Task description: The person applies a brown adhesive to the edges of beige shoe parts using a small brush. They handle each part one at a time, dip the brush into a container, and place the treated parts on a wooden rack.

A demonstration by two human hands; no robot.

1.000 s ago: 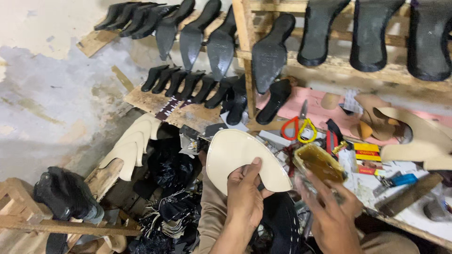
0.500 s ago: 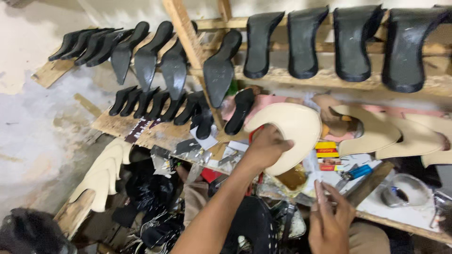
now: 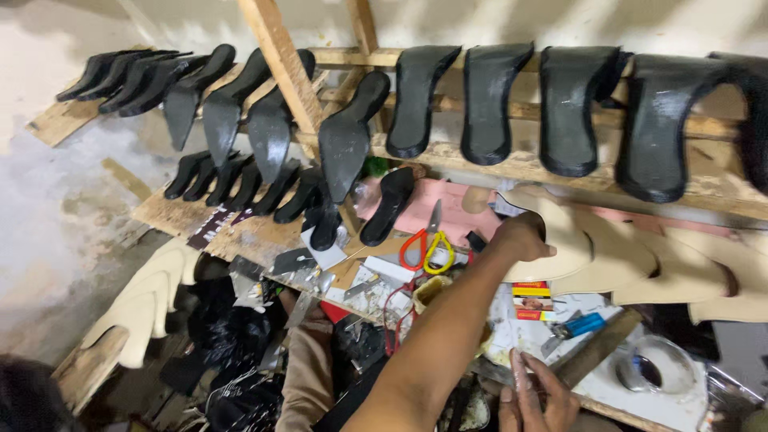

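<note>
1. Left hand (image 3: 522,238) had its fingers curled over the near edge of a cream insole (image 3: 560,240), pinching it flat against the row of cream insoles (image 3: 680,268) laid overlapping along the bench.
2. Right hand (image 3: 536,396) was low at the bottom edge, fingers loosely together, a thin stick-like tool (image 3: 520,372) between them; the grip itself could not be made out.
3. Change noted: a second earlier the insole was held up close to the body; half a second earlier it was being carried out; now it lay on the stack, arm fully stretched. Judged as the piece being set down with the finished ones.
4. Beside the forearm: red and yellow scissors (image 3: 424,248), a small red and yellow box (image 3: 532,300), a blue lighter (image 3: 582,325).
5. Above, black soles (image 3: 488,104) leaned on the wooden rack (image 3: 512,164).
</note>
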